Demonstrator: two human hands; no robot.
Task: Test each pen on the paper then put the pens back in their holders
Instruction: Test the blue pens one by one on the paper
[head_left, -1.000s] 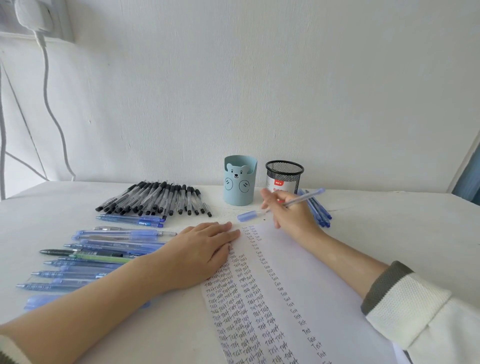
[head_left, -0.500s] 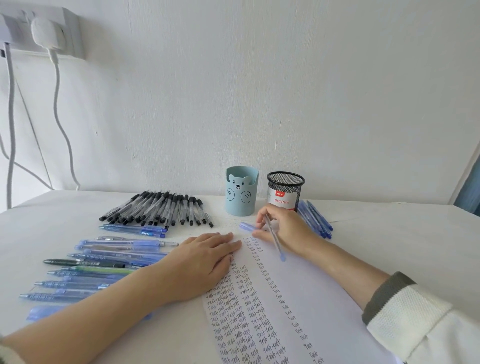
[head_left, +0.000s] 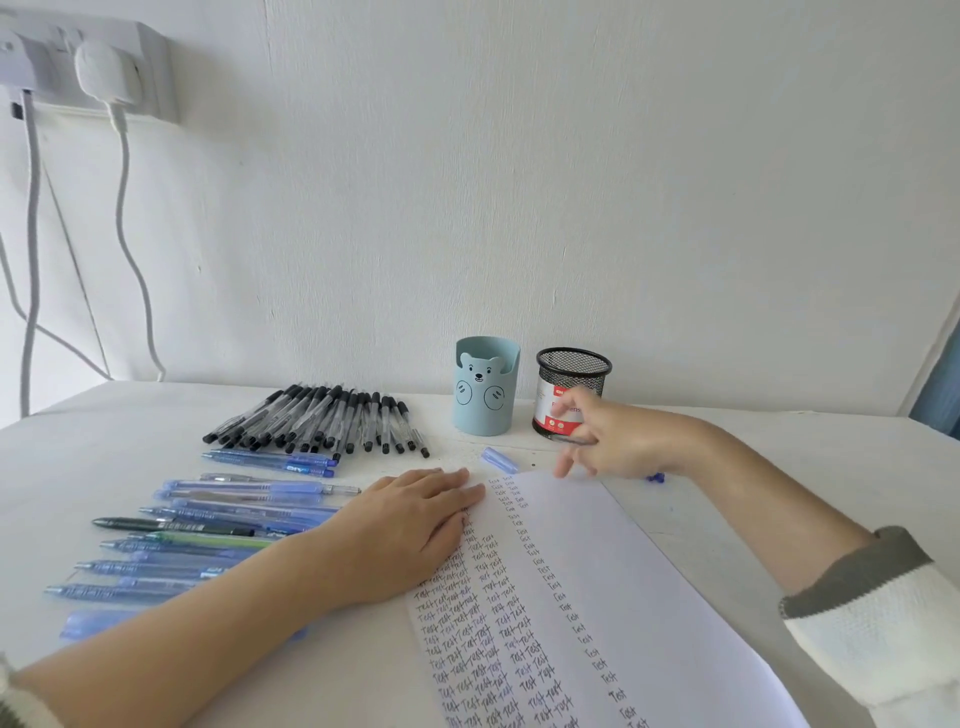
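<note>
My left hand (head_left: 415, 525) lies flat on the left edge of the white paper (head_left: 623, 597), which is filled with columns of the word "Test". My right hand (head_left: 618, 441), blurred, hovers at the paper's far corner in front of the black mesh holder (head_left: 573, 387). It pinches a thin pen (head_left: 571, 440), seen only as a dark streak between its fingers. A loose blue cap (head_left: 496, 460) lies on the table just beyond the paper. The light-blue bear holder (head_left: 485, 387) stands left of the mesh one.
A row of black-capped pens (head_left: 322, 421) lies at the back left, with several blue pens and a green one (head_left: 208, 525) nearer me. Blue pen ends (head_left: 657, 477) stick out behind my right wrist. Cables (head_left: 124, 234) hang from a wall socket at far left.
My right hand has moved right and away from the paper's top edge, toward the mesh holder. The blue cap now lies alone on the table. My left hand has stayed put.
</note>
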